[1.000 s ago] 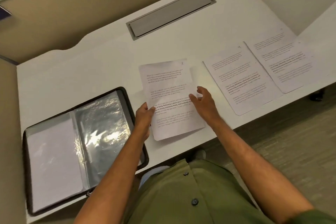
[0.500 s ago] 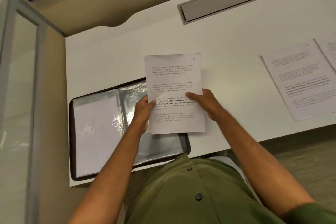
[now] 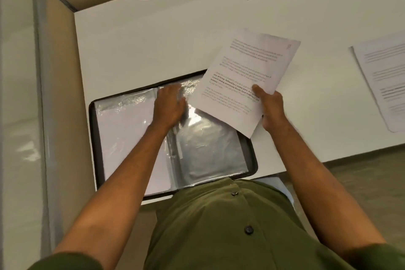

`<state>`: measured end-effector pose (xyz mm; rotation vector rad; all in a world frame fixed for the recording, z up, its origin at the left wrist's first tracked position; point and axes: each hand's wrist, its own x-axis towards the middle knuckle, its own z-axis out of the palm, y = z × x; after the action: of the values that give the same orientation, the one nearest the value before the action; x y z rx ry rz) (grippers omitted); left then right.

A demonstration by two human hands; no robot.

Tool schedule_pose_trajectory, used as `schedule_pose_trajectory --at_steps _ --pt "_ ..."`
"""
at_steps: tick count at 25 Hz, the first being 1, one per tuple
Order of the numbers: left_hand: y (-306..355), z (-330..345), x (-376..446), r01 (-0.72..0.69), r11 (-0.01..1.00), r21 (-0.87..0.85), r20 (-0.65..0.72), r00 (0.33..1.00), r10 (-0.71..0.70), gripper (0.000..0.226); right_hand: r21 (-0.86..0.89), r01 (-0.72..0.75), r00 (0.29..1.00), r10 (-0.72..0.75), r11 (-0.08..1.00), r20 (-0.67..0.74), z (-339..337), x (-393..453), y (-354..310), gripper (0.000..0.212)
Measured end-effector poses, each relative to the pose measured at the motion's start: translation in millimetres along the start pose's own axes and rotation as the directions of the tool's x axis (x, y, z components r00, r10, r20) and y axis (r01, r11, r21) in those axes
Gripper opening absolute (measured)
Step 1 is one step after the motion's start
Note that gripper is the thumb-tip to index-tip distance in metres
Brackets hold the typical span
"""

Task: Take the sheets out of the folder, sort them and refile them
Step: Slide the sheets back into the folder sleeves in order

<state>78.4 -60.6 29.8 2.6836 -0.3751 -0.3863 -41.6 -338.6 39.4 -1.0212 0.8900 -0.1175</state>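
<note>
Paper sheet (image 3: 245, 81) now pinched by right hand (image 3: 270, 105) alone; left hand (image 3: 169, 105) moved, fingers flat, onto folder (image 3: 98, 138).

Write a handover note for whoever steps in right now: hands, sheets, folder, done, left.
Hands: right hand grips a printed sheet by its lower edge, held tilted above the folder's right side. Left hand rests on the plastic sleeves near the folder's spine, at their top edge; whether it pinches one I cannot tell.
Things: folder lies open on the white desk at its near left corner. At least one more printed sheet lies flat on the desk to the right.
Done: sheets are out of the folder.
Left: slip the held sheet into a sleeve, then refile whatever lies at right.
</note>
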Motion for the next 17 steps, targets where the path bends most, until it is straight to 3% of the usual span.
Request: schedule_pose_trajectory --at_steps 2,4,8,11,15,17 --pt "-4 9 8 -0.059 0.98 0.192 0.039 0.998 0.053 0.046 0.057 -0.012 0.998 0.016 0.998 -0.066 -1 1 -2 0.031" --pt "0 18 4 -0.049 0.961 0.271 0.003 0.999 0.05 0.05 0.088 -0.036 0.994 0.045 0.996 -0.104 -3 1 -3 0.027" --pt "-2 29 -2 -0.039 0.968 0.248 -0.089 0.994 0.063 0.045 0.057 -0.054 0.986 0.062 0.997 -0.155 2 5 -1 0.025" --pt "-7 23 2 -0.076 0.98 0.185 -0.151 0.983 0.104 0.028 0.059 -0.051 0.983 0.061 0.997 -0.171 10 9 -4 0.033" --pt "-12 13 14 -0.114 0.985 0.127 -0.103 0.986 0.127 0.007 0.119 -0.056 0.984 0.075 0.991 -0.16 26 20 -16 0.041" --pt "-14 7 21 -0.13 0.985 0.111 -0.063 0.988 0.138 0.005 0.151 -0.074 0.985 0.096 0.986 -0.146 36 27 -24 0.034"
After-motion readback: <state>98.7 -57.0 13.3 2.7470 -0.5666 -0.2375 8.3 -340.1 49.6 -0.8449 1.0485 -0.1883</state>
